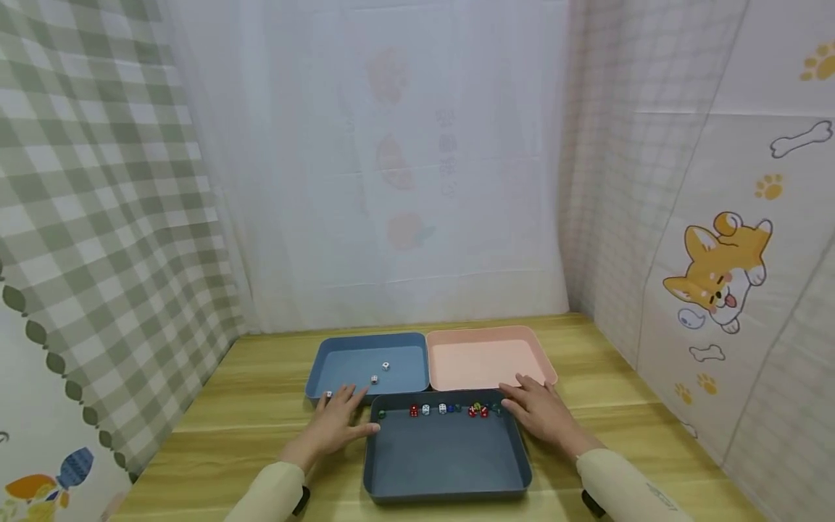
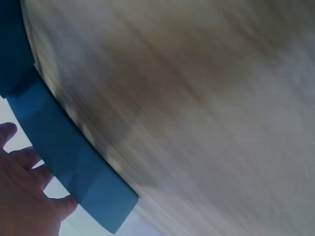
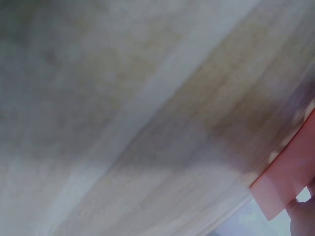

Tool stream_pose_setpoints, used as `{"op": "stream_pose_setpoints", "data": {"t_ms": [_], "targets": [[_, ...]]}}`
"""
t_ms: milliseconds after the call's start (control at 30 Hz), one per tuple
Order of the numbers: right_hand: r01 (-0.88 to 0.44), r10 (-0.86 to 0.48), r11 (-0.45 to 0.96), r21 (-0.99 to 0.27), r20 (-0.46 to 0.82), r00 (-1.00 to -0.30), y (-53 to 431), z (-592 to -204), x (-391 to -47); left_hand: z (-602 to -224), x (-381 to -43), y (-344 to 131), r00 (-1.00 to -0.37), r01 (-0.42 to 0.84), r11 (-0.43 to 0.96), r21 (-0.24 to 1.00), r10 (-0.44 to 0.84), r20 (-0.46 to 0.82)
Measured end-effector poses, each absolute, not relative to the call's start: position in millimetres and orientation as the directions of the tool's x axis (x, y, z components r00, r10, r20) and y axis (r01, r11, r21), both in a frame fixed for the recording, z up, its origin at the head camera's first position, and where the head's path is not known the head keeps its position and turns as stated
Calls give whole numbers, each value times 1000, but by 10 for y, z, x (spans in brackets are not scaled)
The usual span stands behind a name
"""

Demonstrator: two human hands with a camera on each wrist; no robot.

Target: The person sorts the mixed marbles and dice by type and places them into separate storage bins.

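Observation:
My left hand (image 1: 334,423) lies over the front left of the blue tray (image 1: 352,349), fingers spread, with the thumb at the left rim of the dark tray (image 1: 450,464). Near its fingertips is a white die (image 1: 329,394); two more white dice (image 1: 385,366) lie farther back in the blue tray. My right hand (image 1: 540,415) spreads its fingers over the front right corner of the pink tray (image 1: 483,357) and the dark tray's far right corner. Along the dark tray's far wall lie several dice, among them a red die (image 1: 414,411), a white die (image 1: 426,409) and a green die (image 1: 382,414).
The three trays stand together on a wood-patterned tabletop (image 1: 241,406). A white curtain (image 1: 404,159) hangs behind it, a green checked cloth (image 1: 143,217) on the left and a printed cloth (image 1: 691,181) on the right. In the left wrist view, the blue tray's outer wall (image 2: 74,147) shows.

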State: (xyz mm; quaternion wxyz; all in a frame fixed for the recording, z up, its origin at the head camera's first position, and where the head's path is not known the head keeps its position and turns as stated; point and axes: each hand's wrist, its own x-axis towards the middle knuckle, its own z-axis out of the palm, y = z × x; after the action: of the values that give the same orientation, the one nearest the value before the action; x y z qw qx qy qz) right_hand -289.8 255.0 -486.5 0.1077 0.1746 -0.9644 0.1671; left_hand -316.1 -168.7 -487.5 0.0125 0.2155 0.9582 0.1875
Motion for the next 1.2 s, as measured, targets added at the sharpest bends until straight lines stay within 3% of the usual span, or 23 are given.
{"op": "stream_pose_setpoints", "data": {"t_ms": [367, 733, 967, 1200], "targets": [[-395, -317, 862, -317, 270, -909, 2440, -4910, -2968, -4902, -3123, -1823, -910, 400, 841, 364, 410, 54], [-427, -335, 884, -191, 378, -863, 2406, -4792, -2917, -4926, -3150, -1699, -902, 413, 818, 401, 429, 52], [-336, -317, 942, -17, 291, -903, 2256, -4752, -2891, -4886, -3123, -1699, -898, 422, 811, 404, 436, 62], [-279, -283, 959, 49, 209, -936, 2162, -4728, -2919, -4862, -3099, -1694, -903, 407, 814, 414, 426, 51]]}}
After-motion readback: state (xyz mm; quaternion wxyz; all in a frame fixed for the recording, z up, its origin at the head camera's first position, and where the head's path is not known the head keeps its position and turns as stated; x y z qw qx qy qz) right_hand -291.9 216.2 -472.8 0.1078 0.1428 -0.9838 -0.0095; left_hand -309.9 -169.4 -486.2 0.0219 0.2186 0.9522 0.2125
